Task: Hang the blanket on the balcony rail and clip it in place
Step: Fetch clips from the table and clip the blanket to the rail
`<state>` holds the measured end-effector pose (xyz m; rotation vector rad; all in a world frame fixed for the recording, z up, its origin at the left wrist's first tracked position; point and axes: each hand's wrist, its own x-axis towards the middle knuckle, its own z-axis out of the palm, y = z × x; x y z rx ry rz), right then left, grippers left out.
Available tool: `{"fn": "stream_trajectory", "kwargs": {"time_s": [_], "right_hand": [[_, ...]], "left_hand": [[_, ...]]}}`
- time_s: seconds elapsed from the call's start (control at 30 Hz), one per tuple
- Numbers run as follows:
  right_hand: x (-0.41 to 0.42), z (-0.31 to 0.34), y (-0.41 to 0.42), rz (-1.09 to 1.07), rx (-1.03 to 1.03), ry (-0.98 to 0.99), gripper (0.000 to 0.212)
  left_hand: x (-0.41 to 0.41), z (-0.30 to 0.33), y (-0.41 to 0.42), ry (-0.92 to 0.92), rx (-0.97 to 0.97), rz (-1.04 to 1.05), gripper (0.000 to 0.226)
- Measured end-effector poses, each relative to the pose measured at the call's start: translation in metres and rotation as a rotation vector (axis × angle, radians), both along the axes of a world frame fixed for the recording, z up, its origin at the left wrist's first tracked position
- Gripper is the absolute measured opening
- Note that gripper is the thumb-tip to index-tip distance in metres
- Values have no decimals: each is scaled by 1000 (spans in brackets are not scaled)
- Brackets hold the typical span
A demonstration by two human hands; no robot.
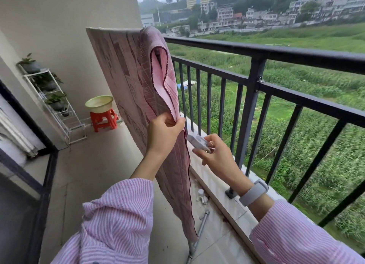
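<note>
A pink patterned blanket hangs draped over the far left end of the dark balcony rail, reaching down toward the floor. My left hand pinches its dark-trimmed folded edge at mid height. Just to the right, my right hand holds a white clip close to that edge, apart from the cloth. A pale watch sits on my right wrist.
A white ledge runs under the railing bars, with small debris and a grey pipe on the floor beside it. At the far wall stand a red stool carrying a green basin and a white plant rack.
</note>
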<state>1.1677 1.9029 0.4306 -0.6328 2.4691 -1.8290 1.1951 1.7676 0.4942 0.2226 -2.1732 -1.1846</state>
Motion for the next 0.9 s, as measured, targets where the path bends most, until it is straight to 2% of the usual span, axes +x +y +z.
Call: {"fn": "stream_trajectory", "kwargs": {"time_s": [0.07,0.23,0.37,0.7,0.9], "right_hand": [[4,5,3,0,10,75,18],[13,8,1,13,108,216,35],[23,9,2,-19,103,308,32],[24,11,-8,-276,353,321,20],[12,29,-28,-254,514,371,23]], "left_hand": [[1,0,-1,0,-3,-4,29],[6,3,-7,13,-51,-20,30],[8,10,-9,-12,-125,-23,29],[8,14,-13,-15,-134,-65,35],[4,11,-18,-17,-126,-101,42]]}}
